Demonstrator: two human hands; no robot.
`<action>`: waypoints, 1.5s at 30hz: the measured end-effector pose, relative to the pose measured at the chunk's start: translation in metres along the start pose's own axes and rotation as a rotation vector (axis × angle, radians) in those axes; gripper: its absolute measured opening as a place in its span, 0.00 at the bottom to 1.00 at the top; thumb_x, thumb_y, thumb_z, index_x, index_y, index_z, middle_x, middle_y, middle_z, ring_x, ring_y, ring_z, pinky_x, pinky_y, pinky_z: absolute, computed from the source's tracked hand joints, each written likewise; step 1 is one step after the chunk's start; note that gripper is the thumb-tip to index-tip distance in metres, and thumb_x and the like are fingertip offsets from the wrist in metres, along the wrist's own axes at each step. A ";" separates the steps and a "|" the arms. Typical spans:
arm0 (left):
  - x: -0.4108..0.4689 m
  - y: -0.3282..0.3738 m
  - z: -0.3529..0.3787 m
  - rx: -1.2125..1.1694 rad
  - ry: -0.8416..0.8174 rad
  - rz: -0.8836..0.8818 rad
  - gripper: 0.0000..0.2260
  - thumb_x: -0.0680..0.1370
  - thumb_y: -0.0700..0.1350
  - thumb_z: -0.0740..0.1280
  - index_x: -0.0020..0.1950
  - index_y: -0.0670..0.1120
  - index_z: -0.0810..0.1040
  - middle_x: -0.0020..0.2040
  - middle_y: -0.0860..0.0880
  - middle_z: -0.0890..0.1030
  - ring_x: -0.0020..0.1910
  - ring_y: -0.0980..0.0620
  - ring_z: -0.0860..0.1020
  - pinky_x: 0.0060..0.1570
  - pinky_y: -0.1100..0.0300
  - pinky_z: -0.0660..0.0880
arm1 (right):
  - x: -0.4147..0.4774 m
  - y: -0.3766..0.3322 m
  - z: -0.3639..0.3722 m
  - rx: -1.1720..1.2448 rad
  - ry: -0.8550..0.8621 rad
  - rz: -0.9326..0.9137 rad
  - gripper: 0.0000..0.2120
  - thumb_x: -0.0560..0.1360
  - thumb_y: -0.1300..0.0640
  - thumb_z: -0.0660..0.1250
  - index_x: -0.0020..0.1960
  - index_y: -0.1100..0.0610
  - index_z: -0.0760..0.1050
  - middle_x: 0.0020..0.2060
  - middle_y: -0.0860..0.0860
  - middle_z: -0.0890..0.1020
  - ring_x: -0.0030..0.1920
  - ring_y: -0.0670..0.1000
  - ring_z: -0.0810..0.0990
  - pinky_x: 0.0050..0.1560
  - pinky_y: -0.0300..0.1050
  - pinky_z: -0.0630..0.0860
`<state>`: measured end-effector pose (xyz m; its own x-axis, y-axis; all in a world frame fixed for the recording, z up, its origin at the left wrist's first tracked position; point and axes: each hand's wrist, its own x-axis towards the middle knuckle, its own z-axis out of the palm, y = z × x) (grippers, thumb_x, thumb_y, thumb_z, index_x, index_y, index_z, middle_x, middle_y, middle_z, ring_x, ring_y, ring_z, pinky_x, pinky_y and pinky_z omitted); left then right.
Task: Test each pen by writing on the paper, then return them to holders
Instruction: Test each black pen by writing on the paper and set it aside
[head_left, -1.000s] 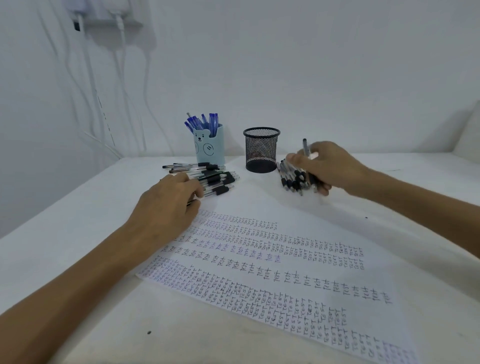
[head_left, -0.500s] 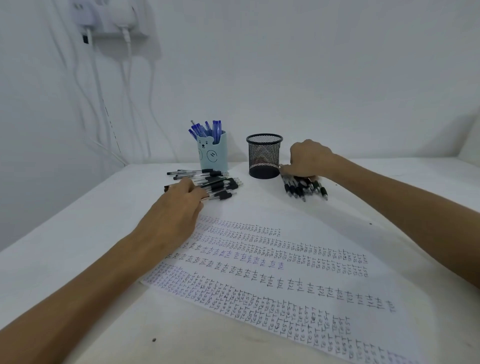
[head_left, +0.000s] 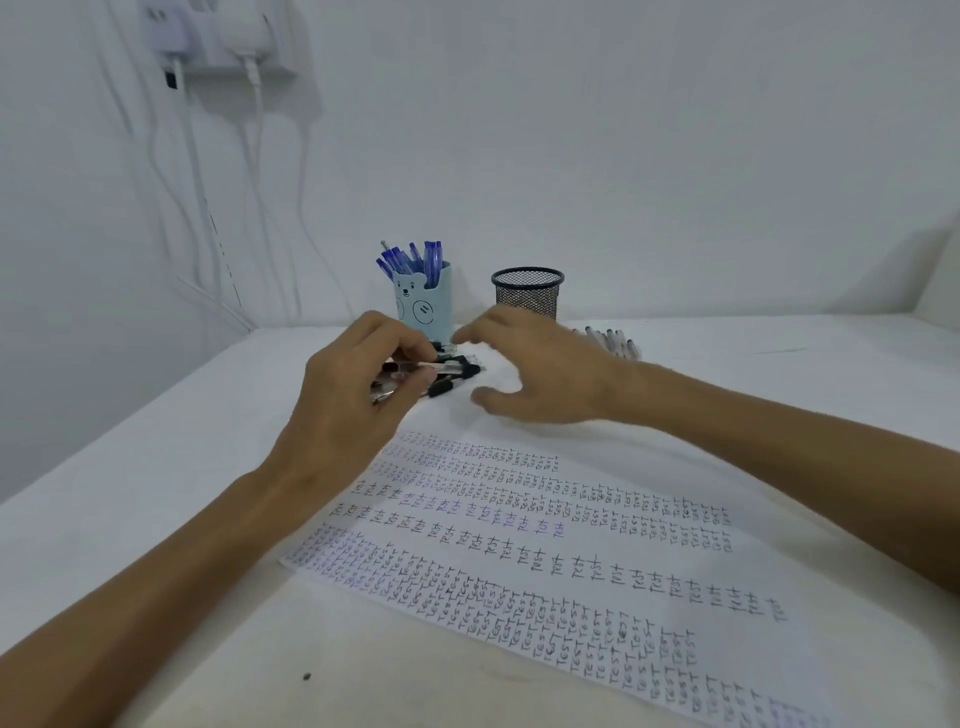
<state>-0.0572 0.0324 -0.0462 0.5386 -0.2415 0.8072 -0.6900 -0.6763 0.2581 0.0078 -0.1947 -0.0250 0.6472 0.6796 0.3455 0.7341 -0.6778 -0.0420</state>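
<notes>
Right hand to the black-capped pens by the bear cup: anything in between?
Nothing visible in the gap: the right hand hovers open just right of the black-capped pens. The left hand grips the pile's left part and covers it, so only the capped ends lie exposed.

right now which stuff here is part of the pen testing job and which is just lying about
Job:
paper
black-capped pens, gripped by the left hand
second pen pile
bear holder with blue pens
mesh holder

Lying about:
wall chargers
cables
dark speck
</notes>
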 end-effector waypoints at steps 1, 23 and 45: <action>0.000 0.001 0.000 -0.018 0.008 0.009 0.07 0.77 0.36 0.75 0.54 0.42 0.80 0.50 0.51 0.80 0.50 0.63 0.79 0.51 0.74 0.74 | 0.002 -0.005 0.007 -0.026 0.010 -0.044 0.24 0.80 0.46 0.66 0.74 0.52 0.68 0.66 0.51 0.76 0.63 0.50 0.74 0.65 0.46 0.71; -0.010 0.011 0.003 -0.084 -0.464 0.131 0.10 0.83 0.52 0.67 0.62 0.52 0.80 0.65 0.59 0.79 0.66 0.59 0.77 0.64 0.52 0.76 | -0.040 0.008 0.007 0.203 0.307 0.066 0.21 0.80 0.39 0.63 0.39 0.53 0.67 0.31 0.46 0.71 0.32 0.47 0.68 0.36 0.43 0.69; -0.013 0.023 0.004 -0.125 -0.826 0.163 0.17 0.81 0.59 0.70 0.69 0.60 0.77 0.73 0.63 0.71 0.73 0.62 0.70 0.71 0.58 0.69 | -0.084 0.000 0.001 1.042 0.083 0.419 0.08 0.79 0.63 0.67 0.47 0.69 0.76 0.33 0.60 0.82 0.28 0.52 0.74 0.24 0.40 0.66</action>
<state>-0.0785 0.0172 -0.0531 0.5741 -0.7927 0.2051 -0.8119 -0.5187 0.2680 -0.0465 -0.2512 -0.0548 0.8960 0.4059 0.1800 0.3008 -0.2567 -0.9185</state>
